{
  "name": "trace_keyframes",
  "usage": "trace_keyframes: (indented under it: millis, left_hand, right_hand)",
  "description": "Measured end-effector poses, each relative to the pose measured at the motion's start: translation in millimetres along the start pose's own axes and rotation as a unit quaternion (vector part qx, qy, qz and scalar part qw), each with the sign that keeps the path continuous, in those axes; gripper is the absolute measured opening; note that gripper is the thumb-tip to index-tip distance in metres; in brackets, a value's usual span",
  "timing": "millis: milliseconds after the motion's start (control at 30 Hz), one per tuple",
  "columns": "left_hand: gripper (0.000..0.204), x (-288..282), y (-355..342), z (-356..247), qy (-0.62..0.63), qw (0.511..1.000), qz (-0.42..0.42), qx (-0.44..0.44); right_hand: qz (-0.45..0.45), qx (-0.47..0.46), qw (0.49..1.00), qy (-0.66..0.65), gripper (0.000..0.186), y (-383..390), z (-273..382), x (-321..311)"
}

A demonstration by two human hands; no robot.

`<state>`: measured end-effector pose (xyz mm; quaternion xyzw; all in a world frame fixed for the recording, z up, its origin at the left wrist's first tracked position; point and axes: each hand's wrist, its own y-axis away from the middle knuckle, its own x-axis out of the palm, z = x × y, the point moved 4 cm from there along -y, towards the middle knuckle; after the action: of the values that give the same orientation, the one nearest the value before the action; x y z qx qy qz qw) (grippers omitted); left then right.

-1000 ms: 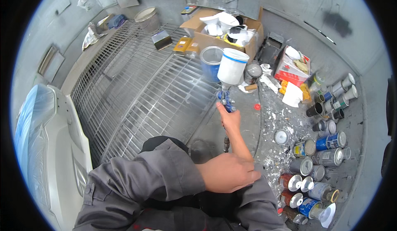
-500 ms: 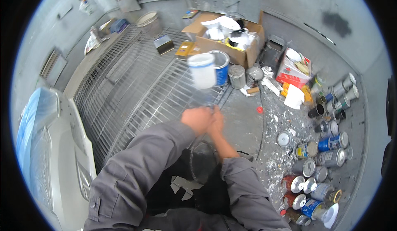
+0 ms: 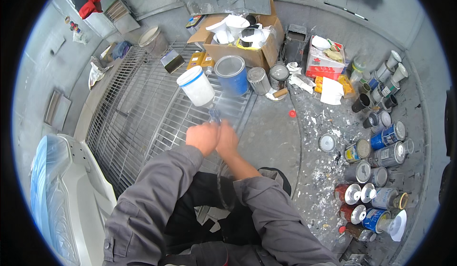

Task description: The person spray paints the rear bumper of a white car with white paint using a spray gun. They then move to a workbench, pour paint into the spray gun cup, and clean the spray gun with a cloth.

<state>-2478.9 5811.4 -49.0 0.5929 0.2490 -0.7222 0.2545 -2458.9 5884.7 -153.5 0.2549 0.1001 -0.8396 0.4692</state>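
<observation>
My right hand (image 3: 227, 136), blurred by motion, is closed around what looks like a paint spray gun (image 3: 215, 115). A white cup (image 3: 197, 89) with a blue ring near its top sits on the gun, tilted to the left. My left hand (image 3: 202, 138) is closed in a fist right against the right one, at the lower part of the gun; the fingers partly hide what they grip. Below my hands hangs a dark hose (image 3: 224, 185), in front of my dark trousers.
A metal floor grating (image 3: 162, 123) lies ahead and left. Beyond my hands stand a blue paint can (image 3: 232, 75), smaller cans (image 3: 258, 81) and a cardboard box (image 3: 223, 54). Several cans (image 3: 388, 135) line the right wall. A pale car panel (image 3: 81, 185) with plastic film is at left.
My hands and the spray gun have shifted left in the picture, and the cup leans further to the left. The view has turned slightly too. Both hands stay closed.
</observation>
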Motion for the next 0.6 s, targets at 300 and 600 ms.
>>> trace_keyframes:
  millis: [300,600]
  left_hand:
    - [0.033,1.8,-0.5,-9.6,-0.002,1.000,0.002,0.005]
    - [0.032,4.5,2.8,-15.7,0.008,0.999,-0.041,0.008]
  right_hand:
    - [0.018,0.021,1.000,-0.010,0.030,0.8,-6.8,-7.5]
    - [0.015,0.020,1.000,-0.007,0.030,6.3,-5.6,-15.1]
